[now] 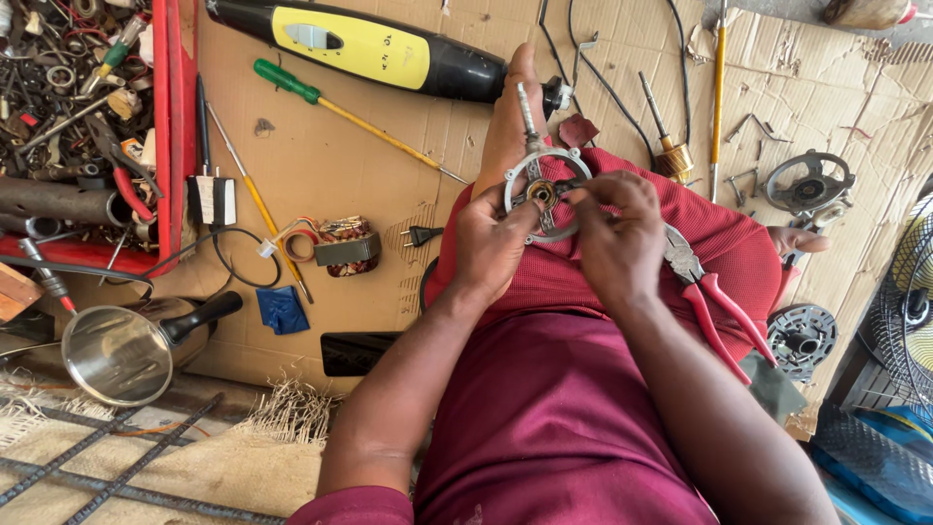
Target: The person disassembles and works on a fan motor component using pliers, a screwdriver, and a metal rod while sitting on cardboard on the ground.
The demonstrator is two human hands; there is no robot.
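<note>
Over my crossed legs in maroon cloth I hold a round metal motor end bracket [532,165] with spokes and a brass bush at its hub; a thin shaft sticks up from it. My left hand [494,238] grips the ring's lower left rim, thumb on a spoke. My right hand [614,228] pinches at the hub from the right with fingertips together. Red-handled pliers [705,292] rest on my right thigh, beside that hand.
On the cardboard lie a yellow-black power tool [369,47], a green-handled screwdriver [330,102], a wound stator coil [342,247], a rotor shaft [666,146] and two other end brackets [809,182]. A red tray of scrap tools [167,126] stands left, a steel pan [121,352] below it, a fan [909,311] right.
</note>
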